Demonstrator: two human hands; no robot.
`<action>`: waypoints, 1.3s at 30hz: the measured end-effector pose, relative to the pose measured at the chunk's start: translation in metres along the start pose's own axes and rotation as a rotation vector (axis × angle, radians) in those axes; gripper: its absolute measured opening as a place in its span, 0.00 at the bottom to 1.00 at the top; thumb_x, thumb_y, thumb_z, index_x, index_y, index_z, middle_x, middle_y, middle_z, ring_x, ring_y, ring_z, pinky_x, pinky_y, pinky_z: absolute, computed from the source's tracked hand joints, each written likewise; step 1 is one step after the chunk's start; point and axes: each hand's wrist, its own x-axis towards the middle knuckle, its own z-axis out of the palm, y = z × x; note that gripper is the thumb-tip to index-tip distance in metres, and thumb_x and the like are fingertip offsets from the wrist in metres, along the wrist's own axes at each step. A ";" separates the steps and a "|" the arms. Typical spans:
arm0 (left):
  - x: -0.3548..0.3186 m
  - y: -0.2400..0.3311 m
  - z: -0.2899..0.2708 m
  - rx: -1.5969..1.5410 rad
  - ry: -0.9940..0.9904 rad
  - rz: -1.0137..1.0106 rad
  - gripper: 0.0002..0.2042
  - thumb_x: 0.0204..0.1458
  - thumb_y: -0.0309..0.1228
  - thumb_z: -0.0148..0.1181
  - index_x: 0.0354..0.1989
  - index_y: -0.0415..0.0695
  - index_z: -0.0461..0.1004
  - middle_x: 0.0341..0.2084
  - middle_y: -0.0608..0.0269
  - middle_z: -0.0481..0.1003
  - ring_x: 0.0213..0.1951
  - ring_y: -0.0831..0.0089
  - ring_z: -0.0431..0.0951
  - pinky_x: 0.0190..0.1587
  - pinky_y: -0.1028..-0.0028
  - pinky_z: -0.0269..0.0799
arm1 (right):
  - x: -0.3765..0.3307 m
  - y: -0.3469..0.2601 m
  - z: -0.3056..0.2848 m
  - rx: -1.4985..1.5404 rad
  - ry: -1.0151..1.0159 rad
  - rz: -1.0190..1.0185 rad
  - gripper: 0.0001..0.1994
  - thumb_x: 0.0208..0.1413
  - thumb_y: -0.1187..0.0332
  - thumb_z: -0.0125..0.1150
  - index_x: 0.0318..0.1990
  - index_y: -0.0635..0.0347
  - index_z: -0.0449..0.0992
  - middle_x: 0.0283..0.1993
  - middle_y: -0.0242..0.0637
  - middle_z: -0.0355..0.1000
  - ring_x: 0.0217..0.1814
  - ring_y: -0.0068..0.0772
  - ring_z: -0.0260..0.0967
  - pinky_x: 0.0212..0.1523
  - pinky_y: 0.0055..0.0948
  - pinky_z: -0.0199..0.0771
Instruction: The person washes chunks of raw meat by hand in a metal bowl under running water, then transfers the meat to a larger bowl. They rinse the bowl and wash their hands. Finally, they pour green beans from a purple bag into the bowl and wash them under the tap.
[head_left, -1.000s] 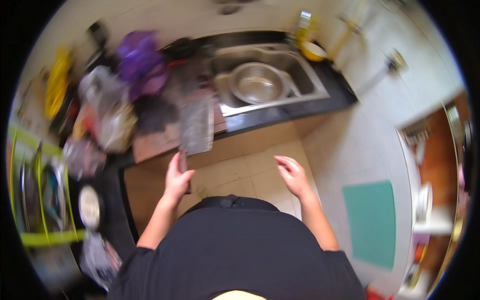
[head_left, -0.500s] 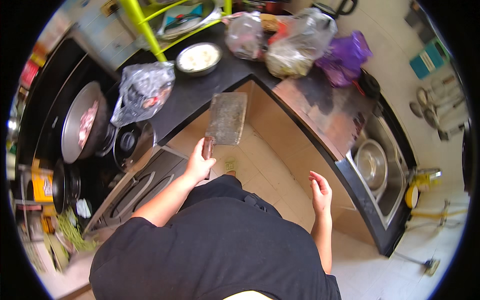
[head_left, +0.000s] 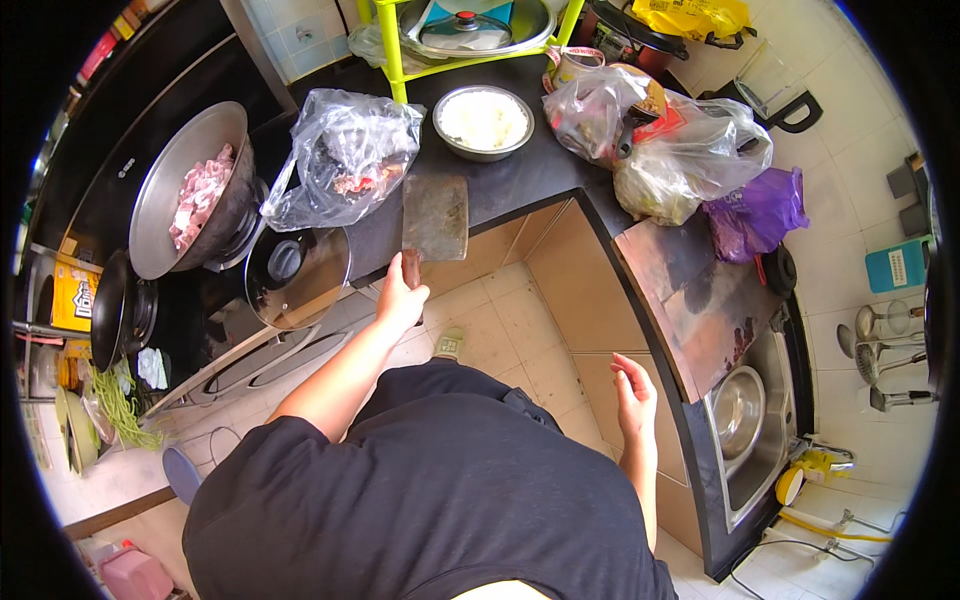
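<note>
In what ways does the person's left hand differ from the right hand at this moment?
The left hand grips the cleaver by its brown handle, while the right hand holds nothing. The left hand's fingers are wrapped closed; the right hand's are loosely bent. The left hand is nearer the glass lid, the right hand nearer the sink. Both hands are bare.

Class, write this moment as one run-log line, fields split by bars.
left hand: gripping cleaver by handle | right hand: loosely open, empty | wok: pink meat pieces inside | metal bowl: white contents, on counter
</note>
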 end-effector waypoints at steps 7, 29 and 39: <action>0.054 0.002 0.020 0.071 0.109 0.044 0.36 0.41 0.36 0.59 0.58 0.39 0.51 0.51 0.42 0.61 0.53 0.53 0.63 0.54 0.65 0.58 | 0.027 -0.018 0.011 -0.018 0.001 0.013 0.12 0.55 0.74 0.49 0.47 0.60 0.70 0.42 0.32 0.69 0.45 0.20 0.65 0.47 0.20 0.63; -0.068 0.106 0.121 0.058 -0.607 0.645 0.24 0.46 0.31 0.56 0.54 0.42 0.61 0.53 0.54 0.60 0.54 0.64 0.61 0.54 0.69 0.57 | -0.107 0.041 -0.079 0.005 0.417 0.128 0.13 0.53 0.70 0.50 0.46 0.61 0.70 0.45 0.38 0.67 0.47 0.29 0.66 0.47 0.24 0.65; -0.149 0.121 0.197 -0.010 -0.968 0.555 0.21 0.49 0.29 0.54 0.53 0.44 0.62 0.53 0.58 0.59 0.52 0.71 0.61 0.49 0.74 0.61 | -0.194 0.096 -0.124 0.153 0.618 0.255 0.14 0.53 0.70 0.49 0.47 0.61 0.70 0.48 0.37 0.66 0.46 0.26 0.65 0.45 0.23 0.65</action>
